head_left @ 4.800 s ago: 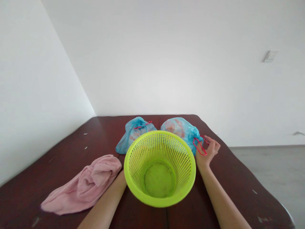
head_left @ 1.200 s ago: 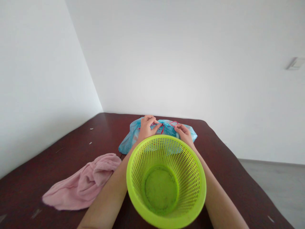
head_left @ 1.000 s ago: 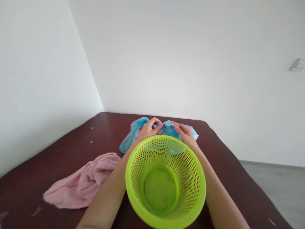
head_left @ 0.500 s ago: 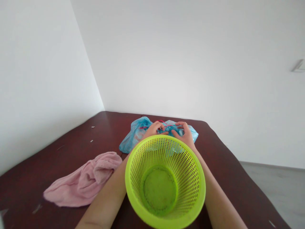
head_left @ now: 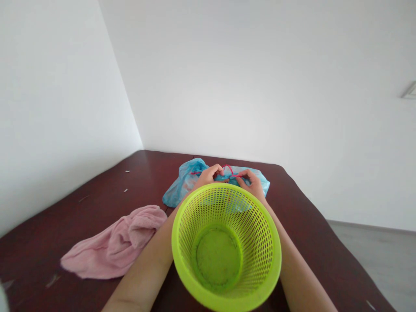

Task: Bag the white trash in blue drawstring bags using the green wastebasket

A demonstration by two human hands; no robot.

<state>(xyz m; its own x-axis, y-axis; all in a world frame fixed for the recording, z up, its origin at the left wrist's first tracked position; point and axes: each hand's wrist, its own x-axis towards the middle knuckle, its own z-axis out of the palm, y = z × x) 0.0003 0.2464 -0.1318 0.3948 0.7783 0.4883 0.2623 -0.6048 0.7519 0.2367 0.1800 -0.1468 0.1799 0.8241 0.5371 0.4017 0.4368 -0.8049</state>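
A crumpled, see-through blue plastic bag (head_left: 182, 184) lies near the back of the table, with a thin red drawstring (head_left: 230, 169) looped over it. My right hand (head_left: 252, 185) pinches the drawstring between thumb and fingertips. On the other side, my left hand (head_left: 208, 177) has its fingers curled together at the string's left end, which runs to the fingertips. Part of the bag is hidden behind my hands and the basket. A lime-green plastic mesh basket (head_left: 227, 301) is in front, between my forearms, with nothing inside.
To the left of my left forearm lies a bunched pink cloth (head_left: 113, 247) on the dark red table (head_left: 107, 203). Small white scraps (head_left: 126, 171) are on the tabletop. White walls (head_left: 227, 86) rise behind and to the left. Pale floor shows at the right.
My right hand's spread fingers have closed on the red drawstring. The string now stands up in a loop between my hands. The basket and cloth look the same.
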